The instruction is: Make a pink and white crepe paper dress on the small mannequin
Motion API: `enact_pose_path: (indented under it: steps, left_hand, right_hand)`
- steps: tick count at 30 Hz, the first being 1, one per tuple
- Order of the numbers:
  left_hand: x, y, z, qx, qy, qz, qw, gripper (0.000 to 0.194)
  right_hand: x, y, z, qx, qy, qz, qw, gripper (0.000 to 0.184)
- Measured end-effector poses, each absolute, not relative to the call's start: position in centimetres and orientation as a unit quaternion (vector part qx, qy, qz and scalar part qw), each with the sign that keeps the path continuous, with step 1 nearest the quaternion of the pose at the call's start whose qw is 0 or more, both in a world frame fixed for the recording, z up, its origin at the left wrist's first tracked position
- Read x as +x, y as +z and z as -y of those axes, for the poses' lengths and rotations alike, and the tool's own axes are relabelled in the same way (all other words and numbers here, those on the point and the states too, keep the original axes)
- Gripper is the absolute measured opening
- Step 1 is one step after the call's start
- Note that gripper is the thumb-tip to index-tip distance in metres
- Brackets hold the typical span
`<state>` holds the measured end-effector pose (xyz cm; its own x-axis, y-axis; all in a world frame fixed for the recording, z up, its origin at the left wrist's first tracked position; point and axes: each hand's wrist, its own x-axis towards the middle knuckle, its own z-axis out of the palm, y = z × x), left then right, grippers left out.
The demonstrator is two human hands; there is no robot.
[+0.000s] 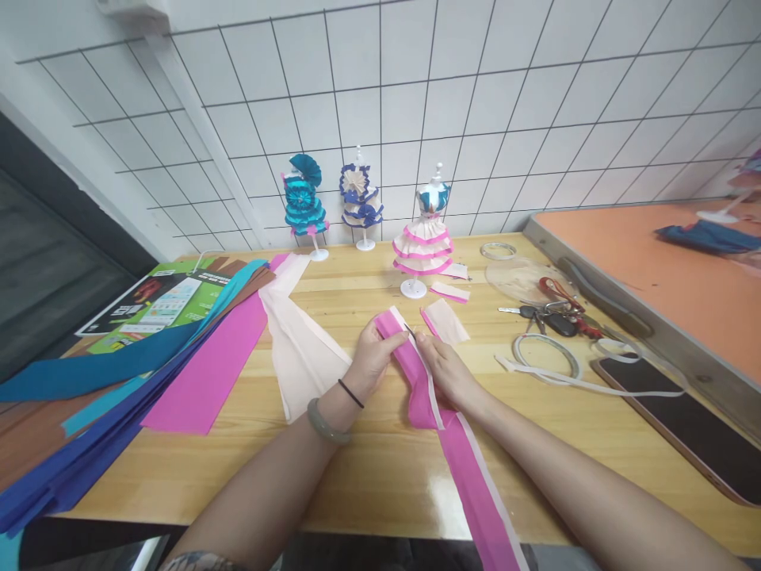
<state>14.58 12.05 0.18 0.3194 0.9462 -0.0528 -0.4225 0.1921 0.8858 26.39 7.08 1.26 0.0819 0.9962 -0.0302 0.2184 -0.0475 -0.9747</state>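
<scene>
My left hand [376, 353] pinches the upper end of a long pink crepe paper strip [469, 468] with a white edge, its thumb lying across the paper. Close beside it, my right hand [445, 366] is closed on the strip's white edge, fingertips pressed together. A small dark sliver shows between the two hands; I cannot make out what it is. From there the strip folds once and trails down over the table's front edge. Just beyond my hands stands a mini dress form [423, 238] in a tiered white and pink paper skirt. Short white and pink paper pieces [449, 319] lie nearby.
Crepe paper strips [205, 365] in several colours cover the left, near a cream sheet [303, 349]. Two dressed forms [304, 206] stand by the tiled wall. On the right are keys [559, 317], tape rolls [547, 357], a phone [690, 420] and an orange raised surface [654, 277].
</scene>
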Motion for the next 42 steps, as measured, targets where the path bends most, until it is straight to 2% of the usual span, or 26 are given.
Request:
enact_pose_path:
  steps: [6, 11, 14, 30, 42]
  left_hand:
    - [14.41, 0.30, -12.45, 0.391, 0.494, -0.319, 0.708, 0.025]
    - [14.15, 0.44, -12.81, 0.367, 0.510, -0.321, 0.708, 0.050]
    - [14.11, 0.48, -12.85, 0.365, 0.510, -0.319, 0.711, 0.055]
    - [14.19, 0.36, -12.55, 0.411, 0.482, -0.315, 0.707, 0.053]
    - [14.14, 0.26, -12.50, 0.421, 0.482, -0.309, 0.703, 0.053]
  right_hand:
    - [26.41, 1.25, -7.00, -0.584, 0.431, 0.532, 0.436, 0.046]
    - [26.45, 1.08, -7.07, -0.586, 0.427, 0.535, 0.433, 0.045]
    - [26.48, 1.03, -7.06, -0.578, 0.433, 0.532, 0.442, 0.044]
    - [26.48, 1.28, -6.83, -0.554, 0.502, 0.465, 0.474, 0.041]
    - [26.60, 1.10, -6.90, -0.559, 0.491, 0.478, 0.467, 0.041]
